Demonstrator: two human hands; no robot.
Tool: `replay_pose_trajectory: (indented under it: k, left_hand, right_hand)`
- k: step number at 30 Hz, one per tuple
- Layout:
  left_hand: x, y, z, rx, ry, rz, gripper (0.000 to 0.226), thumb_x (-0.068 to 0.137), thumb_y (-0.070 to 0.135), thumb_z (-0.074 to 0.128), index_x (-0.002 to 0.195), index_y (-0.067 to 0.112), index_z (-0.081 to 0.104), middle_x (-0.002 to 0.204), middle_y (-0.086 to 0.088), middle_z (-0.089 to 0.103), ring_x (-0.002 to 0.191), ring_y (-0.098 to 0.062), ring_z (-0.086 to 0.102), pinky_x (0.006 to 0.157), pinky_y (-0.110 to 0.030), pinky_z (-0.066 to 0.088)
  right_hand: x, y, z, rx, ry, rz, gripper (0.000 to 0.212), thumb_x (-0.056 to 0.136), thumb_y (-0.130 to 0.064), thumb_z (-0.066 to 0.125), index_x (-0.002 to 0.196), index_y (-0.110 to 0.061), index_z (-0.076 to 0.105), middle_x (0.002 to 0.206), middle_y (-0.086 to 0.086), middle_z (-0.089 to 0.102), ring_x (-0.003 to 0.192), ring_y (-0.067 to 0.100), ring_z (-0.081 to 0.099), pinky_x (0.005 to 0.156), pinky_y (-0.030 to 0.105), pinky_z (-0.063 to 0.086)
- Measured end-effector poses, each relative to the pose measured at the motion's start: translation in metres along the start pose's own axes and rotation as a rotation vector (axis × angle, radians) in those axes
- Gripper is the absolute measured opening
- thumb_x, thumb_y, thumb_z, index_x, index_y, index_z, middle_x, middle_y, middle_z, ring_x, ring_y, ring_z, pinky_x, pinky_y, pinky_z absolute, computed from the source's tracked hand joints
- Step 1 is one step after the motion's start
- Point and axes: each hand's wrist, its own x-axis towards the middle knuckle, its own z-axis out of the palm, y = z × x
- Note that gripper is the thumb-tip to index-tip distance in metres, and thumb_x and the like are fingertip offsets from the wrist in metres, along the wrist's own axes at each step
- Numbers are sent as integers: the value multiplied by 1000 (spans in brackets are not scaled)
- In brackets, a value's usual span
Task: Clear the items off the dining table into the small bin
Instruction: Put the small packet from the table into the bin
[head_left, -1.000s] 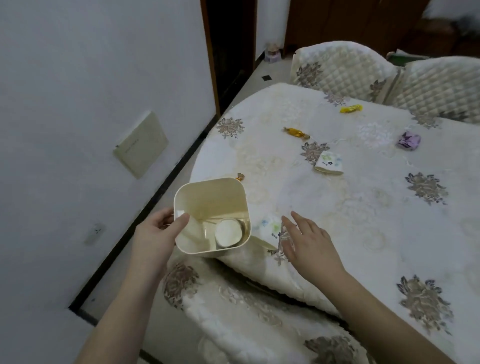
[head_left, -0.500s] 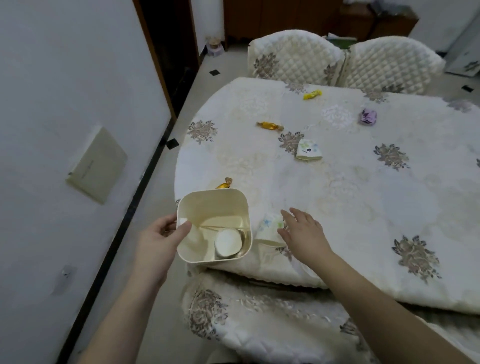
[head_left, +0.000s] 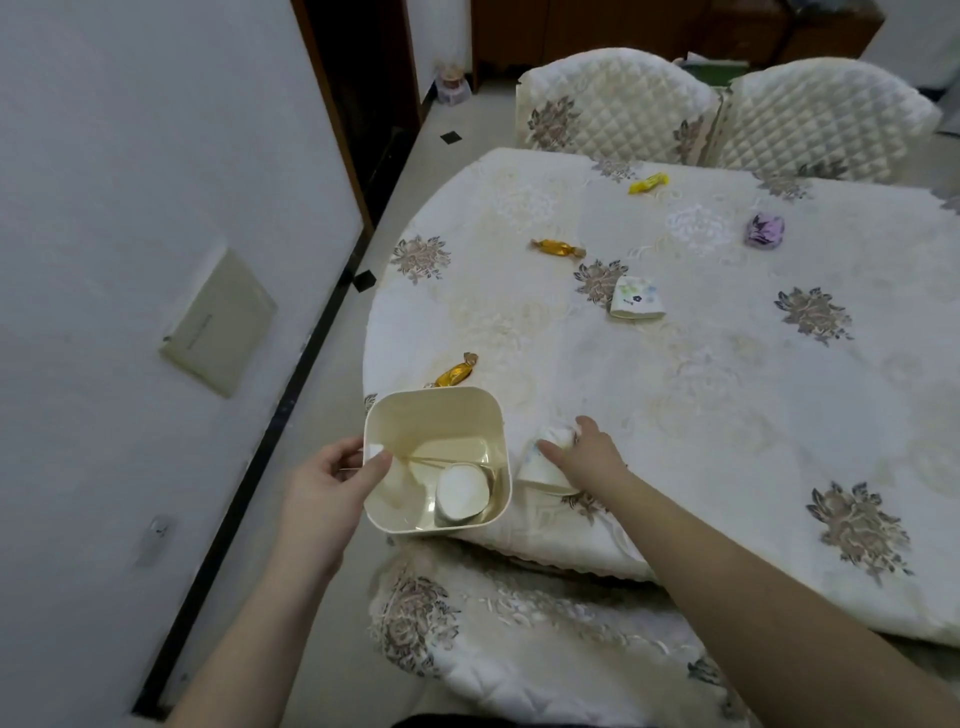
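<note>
My left hand (head_left: 332, 480) holds the small cream bin (head_left: 435, 415) by its left rim, at the near left edge of the dining table (head_left: 727, 405). A white round item (head_left: 462, 491) lies inside the bin. My right hand (head_left: 584, 454) grips a white tissue packet (head_left: 540, 467) on the table just right of the bin. Further out lie a gold candy (head_left: 456, 371), a second gold candy (head_left: 557, 248), a yellow candy (head_left: 648, 183), a flowered tissue packet (head_left: 638, 297) and a purple wrapper (head_left: 764, 231).
A cushioned chair seat (head_left: 519, 623) stands under the table's near edge. Two quilted chairs (head_left: 613, 104) stand at the far side. A white wall (head_left: 130, 260) runs along the left, with a narrow strip of floor between it and the table.
My right hand has slid left and closed its fingers on the tissue packet beside the bin. My head has lifted, so more of the table shows. The bin stays in my left hand.
</note>
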Motion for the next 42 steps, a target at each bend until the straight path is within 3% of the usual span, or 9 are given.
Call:
replay_pose_trajectory:
  k: [3, 7, 15, 19, 29, 31, 34, 39, 42]
  left_hand:
    - [-4, -2, 1, -3, 7, -3, 30, 85, 14, 78, 115, 13, 74, 93, -12, 78, 83, -30, 76, 68, -36, 58]
    - [-9, -2, 3, -12, 23, -12, 30, 84, 15, 79, 114, 14, 74, 89, -8, 79, 82, -28, 77, 68, -36, 60]
    - [-15, 9, 12, 7, 24, 27, 28, 86, 11, 77, 114, 12, 74, 95, -14, 77, 90, -38, 73, 75, -42, 61]
    - [-18, 16, 19, 30, 22, 51, 30, 86, 10, 77, 116, 9, 74, 96, -17, 76, 92, -40, 72, 72, -38, 59]
    - [-24, 27, 41, 131, -9, 108, 22, 84, 18, 79, 105, 26, 75, 88, -8, 76, 86, -29, 73, 80, -45, 61]
    - [-26, 28, 45, 134, -2, 125, 23, 84, 20, 80, 97, 36, 72, 85, -5, 74, 81, -24, 71, 75, -39, 59]
    - [-30, 29, 48, 146, -10, 124, 25, 84, 19, 79, 108, 23, 75, 82, -6, 72, 74, -20, 66, 73, -36, 56]
    - [-39, 32, 50, 189, -26, 130, 31, 85, 19, 79, 115, 15, 74, 91, -16, 74, 86, -32, 71, 81, -46, 60]
    - [-42, 33, 47, 209, -39, 127, 34, 85, 21, 78, 118, 15, 73, 91, -12, 74, 87, -29, 72, 83, -47, 60]
  right_hand:
    - [4, 0, 1, 70, -54, 14, 87, 77, -62, 63, 143, -13, 34, 133, 8, 52, 112, 26, 53, 73, 30, 40]
    - [2, 1, -4, 109, -51, -6, 70, 77, -54, 68, 130, -14, 46, 91, -5, 58, 75, 8, 53, 51, 25, 36]
    - [-28, 9, -35, 353, -53, -86, 33, 74, -43, 76, 95, -19, 64, 87, 0, 67, 75, 13, 63, 55, 25, 48]
    - [-54, 12, -66, 549, 24, -198, 37, 72, -43, 79, 100, -27, 62, 99, -2, 69, 87, 16, 66, 70, 34, 55]
    - [-140, -21, -122, 762, 132, -528, 41, 69, -28, 84, 104, -36, 64, 98, -10, 72, 86, 7, 69, 64, 15, 53]
    - [-154, -30, -121, 749, 123, -600, 44, 66, -30, 85, 104, -37, 64, 99, -11, 71, 88, 7, 68, 66, 18, 54]
    - [-169, -43, -112, 644, 106, -702, 47, 65, -27, 87, 104, -38, 62, 99, -15, 70, 90, 5, 66, 72, 17, 54]
    - [-178, -59, -90, 343, 98, -781, 50, 67, -36, 85, 108, -40, 56, 105, -26, 63, 98, -3, 60, 75, 9, 46]
    - [-178, -64, -75, 133, 78, -805, 53, 74, -34, 78, 117, -41, 49, 114, -27, 58, 105, -4, 54, 85, 20, 48]
